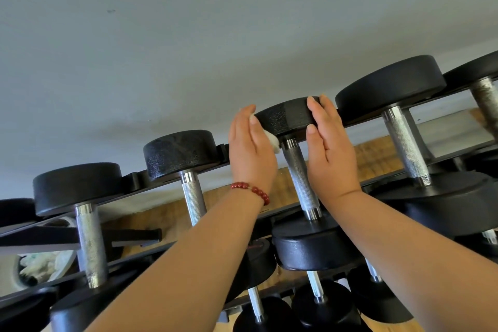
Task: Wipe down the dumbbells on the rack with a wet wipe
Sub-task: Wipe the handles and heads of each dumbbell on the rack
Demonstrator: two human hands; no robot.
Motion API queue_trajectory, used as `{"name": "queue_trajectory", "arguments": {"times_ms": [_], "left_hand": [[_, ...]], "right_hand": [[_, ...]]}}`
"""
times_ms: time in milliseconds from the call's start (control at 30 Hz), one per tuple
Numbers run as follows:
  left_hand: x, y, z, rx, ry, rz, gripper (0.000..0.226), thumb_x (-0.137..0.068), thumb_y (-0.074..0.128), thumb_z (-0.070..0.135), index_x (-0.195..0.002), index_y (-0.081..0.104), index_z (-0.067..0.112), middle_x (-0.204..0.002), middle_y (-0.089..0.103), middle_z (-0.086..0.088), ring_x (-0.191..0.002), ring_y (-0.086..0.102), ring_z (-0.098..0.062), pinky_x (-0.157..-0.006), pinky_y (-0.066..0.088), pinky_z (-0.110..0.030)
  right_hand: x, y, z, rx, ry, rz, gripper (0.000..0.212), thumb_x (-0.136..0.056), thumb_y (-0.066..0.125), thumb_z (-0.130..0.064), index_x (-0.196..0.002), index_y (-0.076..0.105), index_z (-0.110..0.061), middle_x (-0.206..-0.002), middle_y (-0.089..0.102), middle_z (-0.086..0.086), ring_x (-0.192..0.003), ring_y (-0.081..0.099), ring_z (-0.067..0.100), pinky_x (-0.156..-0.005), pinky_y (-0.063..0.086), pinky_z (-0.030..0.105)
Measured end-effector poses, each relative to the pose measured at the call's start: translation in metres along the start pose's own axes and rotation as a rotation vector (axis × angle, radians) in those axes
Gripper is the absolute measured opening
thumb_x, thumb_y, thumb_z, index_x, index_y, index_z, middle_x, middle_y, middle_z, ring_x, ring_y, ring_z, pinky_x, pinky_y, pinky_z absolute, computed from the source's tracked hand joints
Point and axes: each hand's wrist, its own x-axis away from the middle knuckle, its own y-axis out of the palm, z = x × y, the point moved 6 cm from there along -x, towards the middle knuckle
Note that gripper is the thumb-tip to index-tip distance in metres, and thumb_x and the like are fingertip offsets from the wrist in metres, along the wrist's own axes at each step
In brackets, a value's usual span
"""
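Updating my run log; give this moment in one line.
left hand: presses wipe on dumbbell head | right hand: flat against same head

Middle dumbbell [285,116]: bare wall [188,35] above and behind its far head, free room.
Gap to its left: filled by left hand [250,148].
Gap to its right: filled by right hand [330,148].
Neighbour dumbbells [179,151] flank it, apart.
Below it: rack [134,180] rails and a lower row of dumbbells [318,302], crowded.

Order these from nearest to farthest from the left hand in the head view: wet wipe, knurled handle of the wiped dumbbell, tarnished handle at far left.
1. The wet wipe, touching, pressed under the left hand.
2. The knurled handle, just to the hand's right.
3. The tarnished handle, far off to the left.
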Motion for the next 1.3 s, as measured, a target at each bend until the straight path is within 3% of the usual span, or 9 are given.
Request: {"name": "queue_trajectory", "arguments": {"times_ms": [67, 233, 367, 467, 633, 833, 1000, 1133, 1300], "left_hand": [[0.000, 0.001, -0.005, -0.015, 0.057, -0.012, 0.039, -0.106, 0.026, 0.032, -0.135, 0.050, 0.023, -0.138, 0.051, 0.004, -0.129, 0.044, -0.009, -0.109, 0.038, -0.031], [-0.008, -0.004, -0.026, 0.190, -0.280, 0.026, 0.038, -0.106, 0.025, 0.034, -0.120, 0.060, 0.028, -0.099, 0.062, 0.008, -0.093, 0.060, -0.007, -0.086, 0.052, -0.032], [-0.001, 0.005, 0.010, -0.059, 0.019, 0.014, 0.041, -0.105, 0.025, 0.028, -0.134, 0.053, 0.017, -0.136, 0.053, 0.002, -0.131, 0.042, -0.013, -0.114, 0.031, -0.033], [-0.002, 0.009, 0.030, -0.198, 0.204, -0.029, 0.045, -0.101, 0.026, 0.027, -0.130, 0.055, 0.012, -0.131, 0.056, 0.001, -0.130, 0.042, -0.015, -0.113, 0.031, -0.041], [-0.011, -0.001, 0.004, -0.161, -0.019, -0.012, 0.040, -0.106, 0.025, 0.028, -0.130, 0.056, 0.018, -0.132, 0.056, 0.001, -0.124, 0.047, -0.013, -0.106, 0.037, -0.027], [-0.006, 0.018, 0.042, -0.435, 0.276, -0.091, 0.050, -0.098, 0.023, 0.030, -0.130, 0.055, 0.009, -0.141, 0.051, -0.006, -0.139, 0.035, -0.019, -0.120, 0.014, -0.030], [0.000, 0.014, 0.043, -0.507, 0.367, -0.244, 0.064, -0.096, 0.015, 0.041, -0.149, 0.030, 0.008, -0.155, 0.032, -0.007, -0.147, 0.018, -0.019, -0.121, 0.003, -0.028], [-0.005, 0.023, 0.053, -0.606, 0.343, -0.180, 0.058, -0.096, 0.018, 0.033, -0.140, 0.046, 0.006, -0.145, 0.047, -0.009, -0.136, 0.039, -0.024, -0.116, 0.026, -0.035], [-0.004, 0.046, 0.069, -0.719, 0.488, -0.180, 0.061, -0.092, 0.018, 0.034, -0.124, 0.061, 0.006, -0.126, 0.063, -0.010, -0.123, 0.053, -0.026, -0.116, 0.023, -0.036]], "right_hand": [[0.000, 0.000, 0.000, -0.008, -0.008, 0.003, 0.044, -0.103, 0.033, -0.029, -0.147, 0.035, -0.035, -0.151, 0.020, -0.021, -0.133, 0.007, -0.025, -0.104, 0.016, -0.002], [0.001, -0.001, 0.001, -0.039, 0.003, 0.006, 0.043, -0.105, 0.035, -0.025, -0.147, 0.037, -0.034, -0.150, 0.020, -0.024, -0.137, 0.011, -0.018, -0.107, 0.017, 0.001], [-0.001, -0.001, 0.001, -0.023, -0.008, 0.011, 0.043, -0.103, 0.034, -0.027, -0.145, 0.035, -0.038, -0.150, 0.020, -0.023, -0.137, 0.012, -0.017, -0.109, 0.019, 0.005], [-0.001, -0.001, 0.000, -0.027, -0.015, 0.002, 0.041, -0.105, 0.035, -0.023, -0.140, 0.032, -0.044, -0.149, 0.020, -0.022, -0.133, 0.010, -0.024, -0.106, 0.016, 0.000], [0.000, -0.002, 0.003, -0.088, 0.009, -0.014, 0.042, -0.105, 0.035, -0.022, -0.145, 0.037, -0.038, -0.150, 0.021, -0.024, -0.142, 0.015, -0.009, -0.113, 0.021, 0.010], [-0.001, -0.002, 0.002, -0.140, -0.003, 0.001, 0.038, -0.102, 0.034, -0.027, -0.135, 0.035, -0.046, -0.153, 0.025, -0.017, -0.143, 0.021, -0.003, -0.113, 0.020, 0.009], [-0.001, -0.005, 0.001, -0.224, 0.018, -0.002, 0.038, -0.104, 0.038, -0.023, -0.131, 0.039, -0.049, -0.153, 0.029, -0.017, -0.142, 0.023, -0.004, -0.115, 0.023, 0.016], [-0.001, -0.008, 0.000, -0.302, 0.045, 0.025, 0.035, -0.104, 0.038, -0.018, -0.129, 0.044, -0.043, -0.147, 0.037, -0.020, -0.140, 0.028, -0.006, -0.113, 0.025, 0.014], [-0.002, -0.017, 0.000, -0.410, 0.100, 0.024, 0.035, -0.104, 0.038, -0.016, -0.123, 0.046, -0.044, -0.141, 0.046, -0.016, -0.136, 0.038, -0.002, -0.113, 0.032, 0.022]]}}
